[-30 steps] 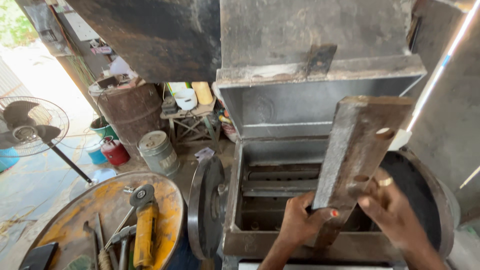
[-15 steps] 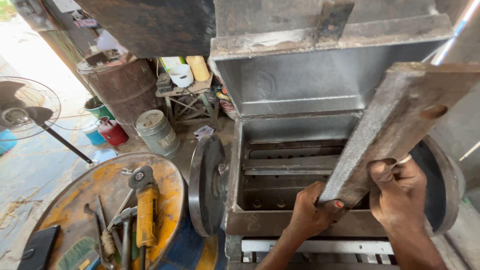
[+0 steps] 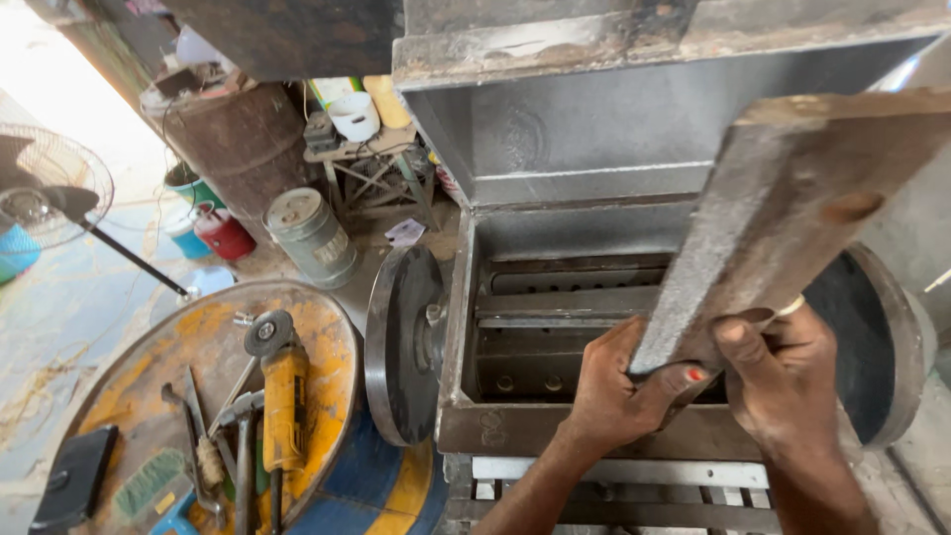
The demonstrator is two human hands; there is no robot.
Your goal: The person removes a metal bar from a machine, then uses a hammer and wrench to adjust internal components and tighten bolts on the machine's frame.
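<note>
Both my hands grip the lower end of a long, heavy grey metal bar (image 3: 783, 218) that slants up to the right, close to the camera. My left hand (image 3: 619, 386) wraps its left edge, thumb on the underside. My right hand (image 3: 783, 376) clasps its right edge. The bar is held over the open chamber (image 3: 565, 317) of a grey steel machine, where a rotor with horizontal slots and bolt holes shows. The machine's lid (image 3: 634, 40) is swung up behind.
A dark flywheel (image 3: 401, 342) sits on the machine's left side, another disc (image 3: 882, 347) on the right. A yellowed drum top (image 3: 188, 347) at lower left carries a yellow angle grinder (image 3: 282, 396), wrenches, a brush and a black case. A fan, cans and a barrel stand beyond.
The bar has swung from near upright to a steeper slant toward the right and come closer to the camera. Both hands have stayed on its lower end.
</note>
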